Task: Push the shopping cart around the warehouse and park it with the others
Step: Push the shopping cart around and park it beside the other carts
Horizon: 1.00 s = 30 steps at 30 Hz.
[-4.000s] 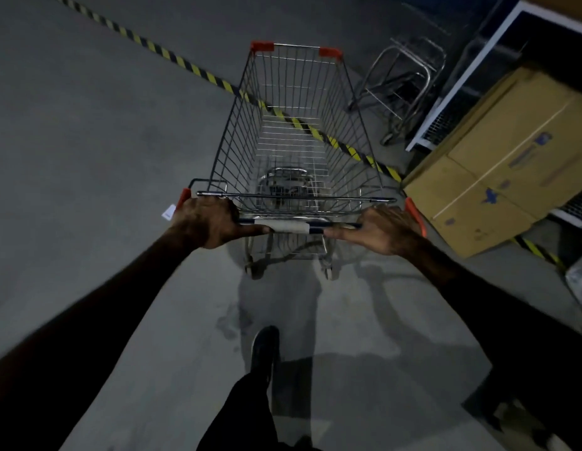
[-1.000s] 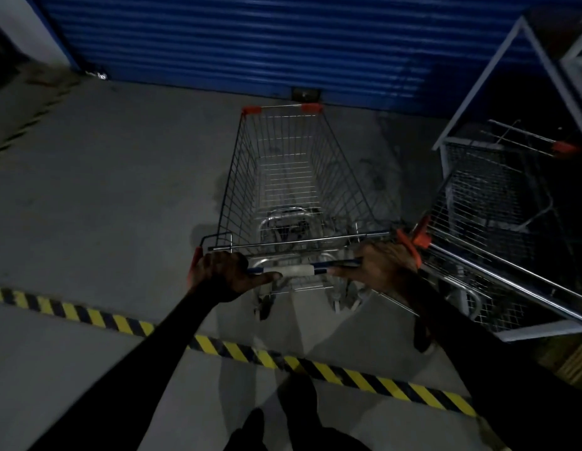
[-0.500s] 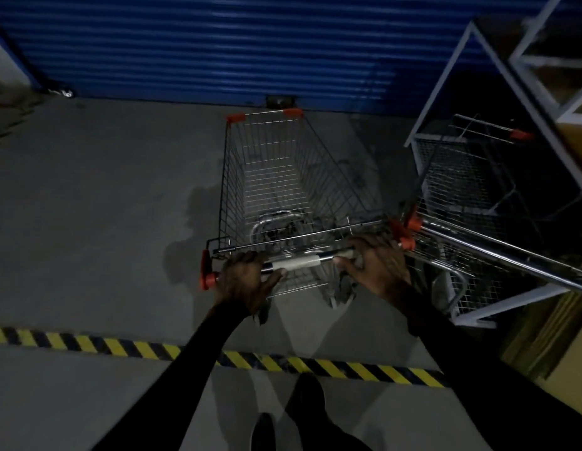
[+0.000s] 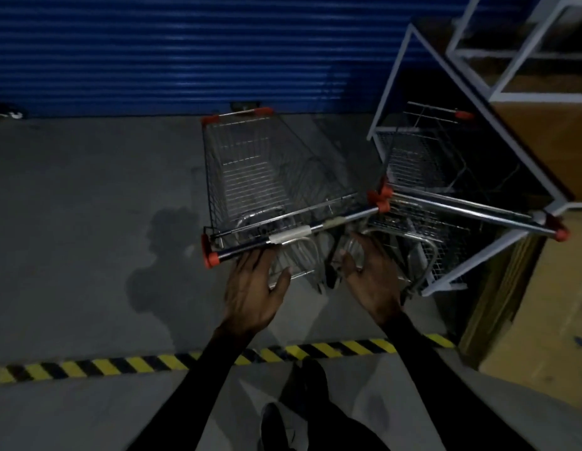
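Beyond the striped floor tape, the shopping cart stands on the concrete floor with its long axis running away from the person, nose toward the blue roller door. It is a silver wire basket with red corner caps and a taped push bar. Its right handle end meets a second cart parked under a white shelf frame. Both grips are released: the left hand and right hand hover spread just behind the bar.
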Each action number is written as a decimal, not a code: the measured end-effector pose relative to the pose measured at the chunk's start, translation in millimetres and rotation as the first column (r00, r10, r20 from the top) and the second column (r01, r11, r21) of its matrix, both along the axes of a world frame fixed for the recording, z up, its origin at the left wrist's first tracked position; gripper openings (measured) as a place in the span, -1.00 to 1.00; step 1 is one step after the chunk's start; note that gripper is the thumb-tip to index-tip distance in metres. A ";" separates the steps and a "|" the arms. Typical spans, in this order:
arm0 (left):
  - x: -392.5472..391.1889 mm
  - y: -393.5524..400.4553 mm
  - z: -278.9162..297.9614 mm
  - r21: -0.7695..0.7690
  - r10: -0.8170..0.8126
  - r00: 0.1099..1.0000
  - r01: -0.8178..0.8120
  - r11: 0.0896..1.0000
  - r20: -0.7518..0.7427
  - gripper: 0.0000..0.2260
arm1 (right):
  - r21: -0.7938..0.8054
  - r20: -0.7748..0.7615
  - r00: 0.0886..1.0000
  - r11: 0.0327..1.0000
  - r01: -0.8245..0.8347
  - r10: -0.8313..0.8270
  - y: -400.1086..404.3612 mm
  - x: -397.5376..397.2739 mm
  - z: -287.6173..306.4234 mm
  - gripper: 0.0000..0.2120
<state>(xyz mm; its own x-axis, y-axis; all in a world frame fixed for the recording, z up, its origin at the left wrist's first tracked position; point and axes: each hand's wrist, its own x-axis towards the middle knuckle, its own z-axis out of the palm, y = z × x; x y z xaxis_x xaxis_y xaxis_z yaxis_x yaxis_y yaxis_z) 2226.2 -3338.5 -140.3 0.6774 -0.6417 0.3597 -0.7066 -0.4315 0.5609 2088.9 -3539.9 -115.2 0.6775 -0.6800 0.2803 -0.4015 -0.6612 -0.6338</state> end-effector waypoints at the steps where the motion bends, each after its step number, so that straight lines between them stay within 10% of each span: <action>1: -6.6 2.9 0.2 -0.011 -0.012 1.000 0.011 1.000 -0.014 -0.57 | 0.021 0.002 1.000 0.999 0.031 -0.031 8.1 -10.0 0.3 -0.62; 16: -180.2 -17.6 3.7 -0.041 -0.453 0.876 0.453 0.890 -0.165 -0.58 | 0.239 -0.036 0.916 0.886 0.397 -0.401 82.3 -246.4 13.9 -0.56; 30: -511.1 -71.2 16.8 0.001 -0.875 0.447 0.891 0.455 -0.185 -0.54 | 0.316 0.064 0.467 0.461 0.829 -0.882 196.9 -587.8 5.3 -0.58</action>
